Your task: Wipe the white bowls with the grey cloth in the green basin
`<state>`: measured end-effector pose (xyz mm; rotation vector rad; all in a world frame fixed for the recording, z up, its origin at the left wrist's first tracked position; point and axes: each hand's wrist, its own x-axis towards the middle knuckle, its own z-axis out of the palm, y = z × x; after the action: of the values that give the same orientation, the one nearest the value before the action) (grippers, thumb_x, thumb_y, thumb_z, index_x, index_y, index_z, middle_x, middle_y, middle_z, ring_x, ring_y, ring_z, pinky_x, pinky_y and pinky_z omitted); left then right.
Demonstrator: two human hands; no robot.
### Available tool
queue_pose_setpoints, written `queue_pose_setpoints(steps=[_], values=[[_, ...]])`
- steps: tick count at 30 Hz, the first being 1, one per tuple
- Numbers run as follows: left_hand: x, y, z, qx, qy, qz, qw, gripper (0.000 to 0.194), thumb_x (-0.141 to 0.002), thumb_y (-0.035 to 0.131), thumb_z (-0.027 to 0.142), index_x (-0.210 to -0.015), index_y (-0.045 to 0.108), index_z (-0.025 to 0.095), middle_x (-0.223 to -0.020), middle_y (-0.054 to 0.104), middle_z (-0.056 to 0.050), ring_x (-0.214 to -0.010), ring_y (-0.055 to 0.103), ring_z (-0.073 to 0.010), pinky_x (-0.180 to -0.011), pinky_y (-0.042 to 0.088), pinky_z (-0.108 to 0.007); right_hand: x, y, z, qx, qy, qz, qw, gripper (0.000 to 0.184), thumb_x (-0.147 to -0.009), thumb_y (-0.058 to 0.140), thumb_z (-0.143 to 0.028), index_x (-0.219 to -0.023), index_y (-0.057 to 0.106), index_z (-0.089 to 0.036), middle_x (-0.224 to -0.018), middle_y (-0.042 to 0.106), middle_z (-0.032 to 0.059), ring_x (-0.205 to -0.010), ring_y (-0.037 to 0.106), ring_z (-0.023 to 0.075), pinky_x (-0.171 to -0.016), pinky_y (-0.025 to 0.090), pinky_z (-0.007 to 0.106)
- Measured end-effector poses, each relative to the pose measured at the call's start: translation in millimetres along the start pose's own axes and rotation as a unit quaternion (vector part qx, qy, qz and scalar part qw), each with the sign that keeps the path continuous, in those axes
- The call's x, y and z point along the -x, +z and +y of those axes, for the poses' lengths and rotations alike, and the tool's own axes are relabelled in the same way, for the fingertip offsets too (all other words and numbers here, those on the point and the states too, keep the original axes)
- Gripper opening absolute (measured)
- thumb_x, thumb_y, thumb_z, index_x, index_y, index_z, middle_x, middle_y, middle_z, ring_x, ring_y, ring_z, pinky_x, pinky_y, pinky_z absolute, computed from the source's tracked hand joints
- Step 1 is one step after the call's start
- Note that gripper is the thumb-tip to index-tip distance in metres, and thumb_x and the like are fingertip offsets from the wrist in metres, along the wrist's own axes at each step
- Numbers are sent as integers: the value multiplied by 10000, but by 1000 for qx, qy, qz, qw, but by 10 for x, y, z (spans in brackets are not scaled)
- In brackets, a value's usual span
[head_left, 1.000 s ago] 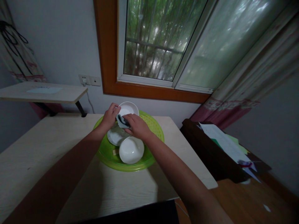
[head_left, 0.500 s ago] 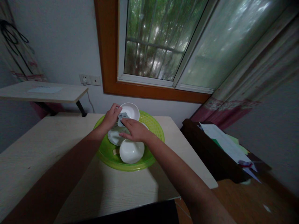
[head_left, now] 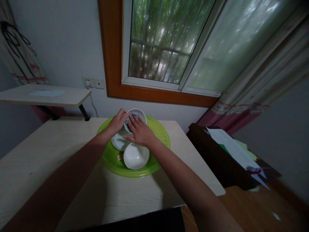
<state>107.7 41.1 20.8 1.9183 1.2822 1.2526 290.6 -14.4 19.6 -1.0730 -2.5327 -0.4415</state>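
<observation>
Gripping the edge of the upper bowl, the person's left hand has its fingers curled at the rim. The right hand lies nearly flat, fingers extended and slightly apart, pressing a grey cloth against the inside of that bowl without closing around it. The bowl is tilted over the far part of a green basin; whether it touches the basin is hidden. Inside the basin, a lower bowl sits nearest the person, beside a partly covered plate. The basin rests on a pale table.
</observation>
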Motion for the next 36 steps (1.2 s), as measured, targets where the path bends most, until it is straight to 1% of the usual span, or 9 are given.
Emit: queue_pose_setpoints(steps=[6, 11, 16, 18, 20, 26, 31, 33, 36], values=[[-5, -8, 6, -6, 2, 19, 1000, 302, -936, 423, 536, -985, 517, 254, -864, 628, -1, -811, 598, -193, -740, 453, -298, -19, -5, -2, 19, 55, 13, 998, 795, -994, 427, -654, -1539, 412, -75, -1643, 292, 236, -1515, 325, 360, -1251, 240, 517], [-3, -34, 7, -9, -12, 35, 999, 294, -930, 432, 536, -972, 512, 257, -811, 613, 1, -762, 585, -191, -697, 436, -297, -43, -57, -2, 36, 75, 8, 997, 744, -1008, 398, -640, -1474, 503, -69, -1535, 473, 248, -1403, 482, 348, -1189, 335, 473], [-13, -40, -19, 25, -22, 57, 998, 307, -919, 458, 544, -992, 500, 249, -820, 614, -1, -731, 588, -181, -664, 445, -291, -72, -152, -28, 40, 61, -42, 996, 495, -1042, 436, -503, -1210, 687, -111, -1240, 697, 201, -1137, 641, 300, -1015, 451, 436], [-25, -29, -38, 36, -24, 58, 997, 320, -906, 483, 543, -1020, 499, 244, -849, 627, -8, -745, 594, -178, -674, 461, -293, -78, -171, -36, 43, 52, -58, 996, 420, -1052, 441, -444, -1099, 712, -127, -1130, 731, 172, -1061, 651, 284, -972, 456, 424], [-35, -15, -58, 53, -25, 53, 997, 346, -891, 506, 542, -1059, 499, 239, -857, 630, -11, -755, 600, -178, -679, 474, -296, -80, -171, -34, 53, 44, -62, 996, 374, -1058, 439, -393, -1064, 707, -132, -1093, 738, 159, -1048, 642, 281, -954, 452, 421], [-45, 2, -96, 116, -32, 42, 992, 406, -854, 541, 505, -1162, 488, 245, -888, 612, -6, -780, 597, -173, -674, 490, -289, -65, -131, 11, 70, 6, -41, 997, 267, -1059, 428, -272, -1126, 656, -148, -1106, 720, 130, -1046, 612, 273, -919, 441, 412], [-45, -13, -85, 169, -57, 16, 984, 490, -791, 546, 383, -1256, 464, 253, -1066, 628, -41, -858, 601, -183, -685, 511, -293, -52, -132, 56, 75, -17, -41, 996, 207, -1031, 477, -182, -1159, 634, -142, -1112, 701, 125, -1059, 588, 261, -939, 423, 401], [-58, -20, -93, 194, -75, 13, 978, 490, -800, 541, 409, -1260, 469, 256, -1084, 623, -46, -863, 604, -190, -667, 512, -293, -45, -151, 76, 76, -26, -41, 996, 192, -1031, 491, -183, -1154, 635, -153, -1104, 699, 112, -1064, 580, 254, -960, 415, 397], [-95, -31, -121, 227, -82, 34, 970, 438, -828, 543, 489, -1180, 522, 228, -1005, 627, -47, -835, 607, -195, -666, 507, -297, -34, -186, 105, 75, -49, -40, 995, 167, -1036, 512, -215, -1130, 645, -178, -1078, 698, 85, -1073, 569, 239, -990, 402, 387]])
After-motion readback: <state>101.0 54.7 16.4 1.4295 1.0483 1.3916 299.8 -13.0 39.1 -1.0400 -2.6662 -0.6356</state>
